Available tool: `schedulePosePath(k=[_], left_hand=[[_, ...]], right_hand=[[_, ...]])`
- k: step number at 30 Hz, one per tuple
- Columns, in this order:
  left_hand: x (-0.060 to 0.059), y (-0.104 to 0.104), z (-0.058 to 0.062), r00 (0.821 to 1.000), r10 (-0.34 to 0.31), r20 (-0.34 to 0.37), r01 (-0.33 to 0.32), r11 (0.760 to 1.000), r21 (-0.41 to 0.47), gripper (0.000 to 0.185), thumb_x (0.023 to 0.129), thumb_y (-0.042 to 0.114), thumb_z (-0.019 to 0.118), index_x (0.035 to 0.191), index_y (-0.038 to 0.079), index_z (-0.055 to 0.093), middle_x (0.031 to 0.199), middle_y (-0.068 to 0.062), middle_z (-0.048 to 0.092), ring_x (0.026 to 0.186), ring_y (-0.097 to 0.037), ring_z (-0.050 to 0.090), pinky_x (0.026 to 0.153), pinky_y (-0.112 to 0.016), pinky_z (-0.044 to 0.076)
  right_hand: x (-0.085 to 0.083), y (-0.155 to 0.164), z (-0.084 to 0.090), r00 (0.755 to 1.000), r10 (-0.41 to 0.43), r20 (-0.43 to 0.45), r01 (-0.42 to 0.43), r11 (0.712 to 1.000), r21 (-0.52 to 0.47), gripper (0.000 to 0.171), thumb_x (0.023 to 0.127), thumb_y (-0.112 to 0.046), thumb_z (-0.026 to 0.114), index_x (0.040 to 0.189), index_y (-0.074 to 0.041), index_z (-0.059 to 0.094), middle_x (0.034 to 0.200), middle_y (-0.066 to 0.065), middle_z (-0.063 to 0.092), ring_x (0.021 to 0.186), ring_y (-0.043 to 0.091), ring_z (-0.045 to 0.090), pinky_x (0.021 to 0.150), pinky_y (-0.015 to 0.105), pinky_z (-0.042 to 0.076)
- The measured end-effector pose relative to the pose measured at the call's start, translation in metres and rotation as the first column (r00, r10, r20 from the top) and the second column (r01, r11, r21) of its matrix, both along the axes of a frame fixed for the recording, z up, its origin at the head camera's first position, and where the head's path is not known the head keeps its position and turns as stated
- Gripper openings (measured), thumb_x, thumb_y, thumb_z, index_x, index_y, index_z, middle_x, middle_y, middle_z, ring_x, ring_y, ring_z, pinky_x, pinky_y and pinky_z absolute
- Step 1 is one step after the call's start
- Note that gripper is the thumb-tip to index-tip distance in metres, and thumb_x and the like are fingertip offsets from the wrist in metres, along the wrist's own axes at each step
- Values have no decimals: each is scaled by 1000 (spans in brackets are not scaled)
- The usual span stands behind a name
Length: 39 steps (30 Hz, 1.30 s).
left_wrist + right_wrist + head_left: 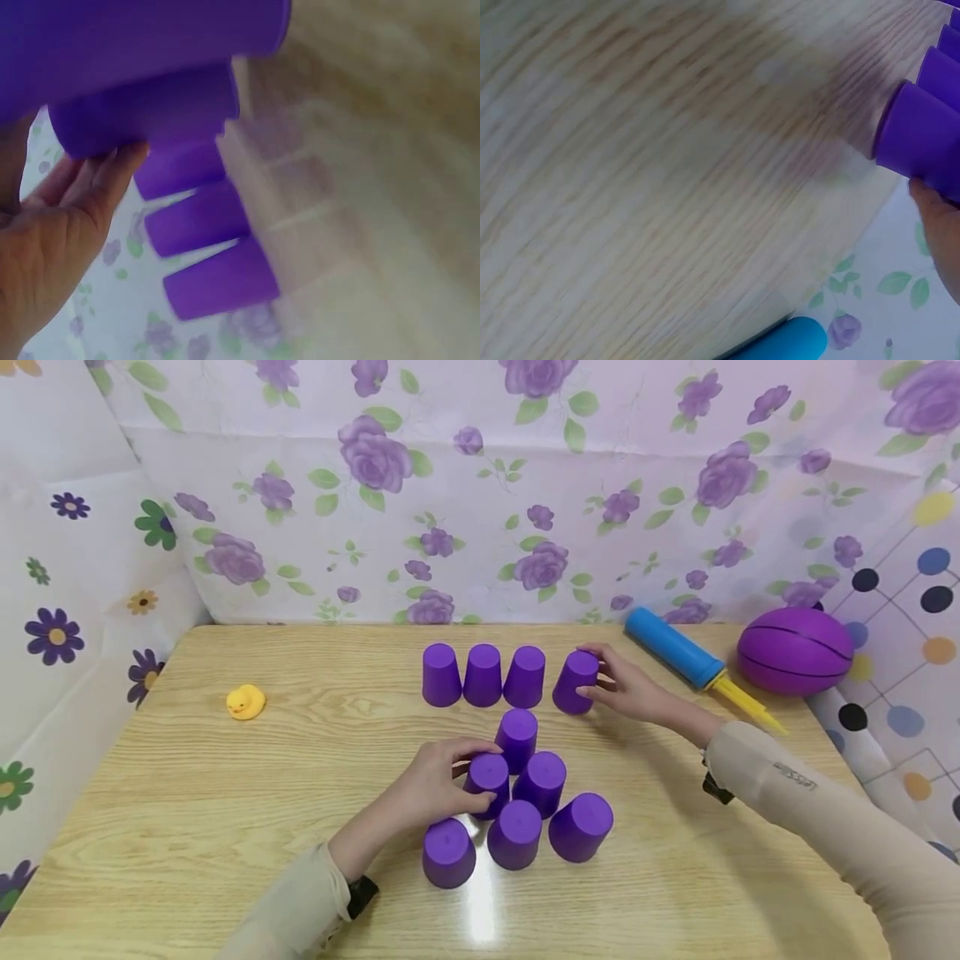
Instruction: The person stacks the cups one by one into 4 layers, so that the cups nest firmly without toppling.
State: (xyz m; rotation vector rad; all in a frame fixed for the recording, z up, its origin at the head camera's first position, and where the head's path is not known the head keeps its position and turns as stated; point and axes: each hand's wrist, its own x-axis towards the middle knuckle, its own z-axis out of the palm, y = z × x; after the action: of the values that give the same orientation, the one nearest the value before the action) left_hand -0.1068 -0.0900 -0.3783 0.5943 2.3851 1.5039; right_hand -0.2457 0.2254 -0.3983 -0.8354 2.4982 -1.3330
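Upside-down purple cups stand on a wooden table in the head view. My right hand (626, 687) grips the purple cup (576, 683) at the right end of the back row, and that cup tilts slightly; in the right wrist view a fingertip touches this cup (922, 139). Nearer to me, my left hand (442, 781) has its thumb and fingers round another purple cup (488, 777) in the front cluster. Around it are a cup behind (517, 735), one to its right (541, 781), and a front row with a left cup (449, 853), middle cup (515, 835) and right cup (582, 827).
Three more purple cups, among them the middle one (483, 675), line the back. A yellow rubber duck (246, 702) sits at the left. At the back right lie a blue hand pump (673, 647) and a purple ball (795, 652). Flowered cloth (480, 510) hangs behind the table (315, 760).
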Motion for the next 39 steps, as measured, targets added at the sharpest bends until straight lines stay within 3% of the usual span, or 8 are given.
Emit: schedulePosePath(k=[13, 27, 39], left_hand=[[-14, -8, 4, 992, -100, 79, 102, 995, -15, 47, 67, 9, 83, 110, 8, 66, 108, -3, 67, 107, -18, 61, 90, -24, 52], [-16, -7, 3, 993, -101, 65, 102, 995, -10, 48, 65, 7, 83, 110, 5, 66, 107, -6, 67, 105, -18, 63, 87, -21, 52], [-16, -8, 3, 992, -111, 66, 111, 994, 5, 48, 65, 6, 83, 110, 5, 66, 109, -7, 67, 107, -20, 62, 86, -20, 52]], right_hand=[[0, -12, 0, 999, -11, 46, 12, 1000, -12, 55, 91, -2, 57, 135, 1, 24, 132, 24, 39, 129, 44, 36, 101, 51, 40], [-2, -15, -5, 999, -30, 14, 30, 1000, 0, 58, 91, -4, 58, 137, -2, 23, 132, 22, 41, 128, 43, 38, 100, 51, 40], [1, -20, -6, 994, -79, 79, 80, 997, -14, 68, 90, -5, 60, 141, -3, 16, 134, 26, 40, 127, 45, 38, 105, 52, 35]])
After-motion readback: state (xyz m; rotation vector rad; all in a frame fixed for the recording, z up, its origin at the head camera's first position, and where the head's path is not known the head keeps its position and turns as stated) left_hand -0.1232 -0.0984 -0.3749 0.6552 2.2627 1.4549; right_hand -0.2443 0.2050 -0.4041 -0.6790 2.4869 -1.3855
